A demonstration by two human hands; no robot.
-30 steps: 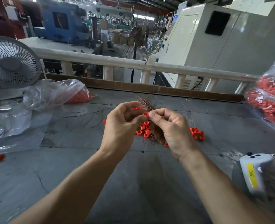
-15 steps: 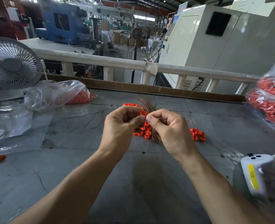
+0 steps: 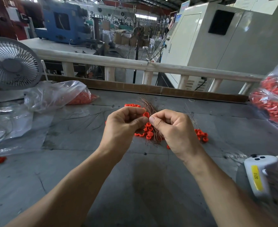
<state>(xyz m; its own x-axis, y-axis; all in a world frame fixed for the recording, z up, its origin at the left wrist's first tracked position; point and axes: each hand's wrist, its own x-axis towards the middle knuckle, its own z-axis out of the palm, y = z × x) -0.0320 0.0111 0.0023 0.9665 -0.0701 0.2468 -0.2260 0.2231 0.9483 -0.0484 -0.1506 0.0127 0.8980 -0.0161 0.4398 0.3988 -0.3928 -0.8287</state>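
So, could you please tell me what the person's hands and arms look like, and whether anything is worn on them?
The left hand and right hand are bare: no gloves, rings or tape show. The left forearm and right forearm are bare as well, with no sleeve, watch or wristband in view down to the picture's lower edge.
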